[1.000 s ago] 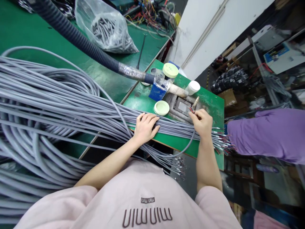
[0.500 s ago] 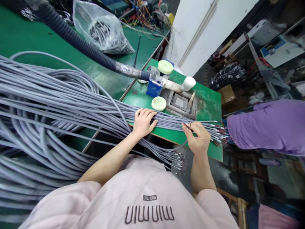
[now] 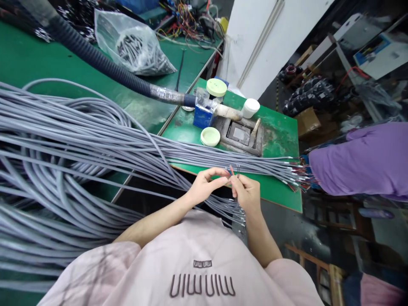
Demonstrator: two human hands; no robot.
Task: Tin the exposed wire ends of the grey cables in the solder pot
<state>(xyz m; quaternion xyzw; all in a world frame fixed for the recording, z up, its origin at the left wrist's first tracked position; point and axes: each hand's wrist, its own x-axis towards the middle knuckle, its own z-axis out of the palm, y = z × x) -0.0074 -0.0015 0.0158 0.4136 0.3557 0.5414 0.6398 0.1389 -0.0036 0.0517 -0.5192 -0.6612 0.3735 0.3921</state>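
In front of my chest, my left hand (image 3: 208, 183) and my right hand (image 3: 245, 191) meet at the fingertips. Between them are the thin coloured wires (image 3: 232, 171) at one cable's stripped end, red-orange, blue and dark. Both hands pinch these wires. Just beyond, a thick bundle of grey cables (image 3: 204, 156) lies across the green table, its stripped ends (image 3: 298, 174) fanned out at the right. More grey cables with stripped ends (image 3: 237, 212) hang below the table edge, partly behind my right forearm.
A solder pot (image 3: 239, 134) stands behind the bundle, with a hose nozzle (image 3: 228, 111) above it. Close by are a blue box (image 3: 203, 117), a pale green lid (image 3: 210, 137) and a white jar (image 3: 250, 108). A clear bag (image 3: 140, 49) sits farther left. At right, a person's purple sleeve (image 3: 360, 161) shows.
My left hand has lifted off the cable bundle and moved right to the wires. My right hand has come left and slightly down with the wire end, so both hands now meet.
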